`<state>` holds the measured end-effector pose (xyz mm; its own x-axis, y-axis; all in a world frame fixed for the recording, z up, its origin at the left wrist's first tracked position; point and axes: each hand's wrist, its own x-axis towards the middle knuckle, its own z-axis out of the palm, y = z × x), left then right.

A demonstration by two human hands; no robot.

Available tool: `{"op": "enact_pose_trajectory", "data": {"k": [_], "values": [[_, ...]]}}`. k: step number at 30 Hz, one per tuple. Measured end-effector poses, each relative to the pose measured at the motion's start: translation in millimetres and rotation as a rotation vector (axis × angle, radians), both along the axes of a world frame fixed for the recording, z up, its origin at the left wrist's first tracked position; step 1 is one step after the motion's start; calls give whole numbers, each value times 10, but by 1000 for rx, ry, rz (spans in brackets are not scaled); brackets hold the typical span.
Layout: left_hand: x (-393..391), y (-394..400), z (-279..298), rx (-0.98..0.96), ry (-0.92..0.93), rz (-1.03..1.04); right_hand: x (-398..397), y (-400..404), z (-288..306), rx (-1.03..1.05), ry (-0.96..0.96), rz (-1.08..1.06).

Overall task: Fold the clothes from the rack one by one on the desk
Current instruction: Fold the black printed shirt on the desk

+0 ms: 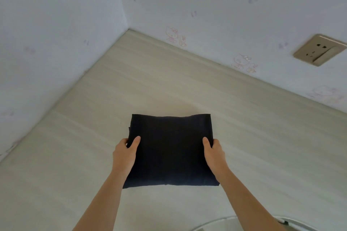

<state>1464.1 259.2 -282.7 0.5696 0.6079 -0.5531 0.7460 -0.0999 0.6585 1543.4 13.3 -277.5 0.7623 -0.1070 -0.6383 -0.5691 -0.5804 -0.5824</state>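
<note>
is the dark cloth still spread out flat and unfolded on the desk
No, the dark cloth is a compact folded rectangle, gripped at its sides by left hand and right hand.

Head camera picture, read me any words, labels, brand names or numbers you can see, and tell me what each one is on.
There is no readable text.
Folded dark cloth: no label or print shows.
Wall socket: no marking can be made out.
Wallpaper: only faint cartoon cat pictures, no words.
Desk: plain wood grain, no writing.

I see a folded garment (170, 151) — plain black. Desk (131, 84): pale beige, faint woodgrain. Wall (225, 5): white with pink cartoon-cat prints — socket (319, 49) tan.
</note>
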Motion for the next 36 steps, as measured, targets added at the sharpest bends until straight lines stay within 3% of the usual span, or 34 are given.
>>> {"op": "enact_pose_trajectory", "data": {"k": [18,27,36], "values": [[-1470,-773,228,-131,-185,-300,-2339,-903,288,101,-52,-459],[-1668,-1863,242,-197,-184,-578,-3226,-1903,325,69,-55,-723],[-2167,-3615,85,-261,-99,-864,-4298,-3447,155,43,-61,-1006]]}}
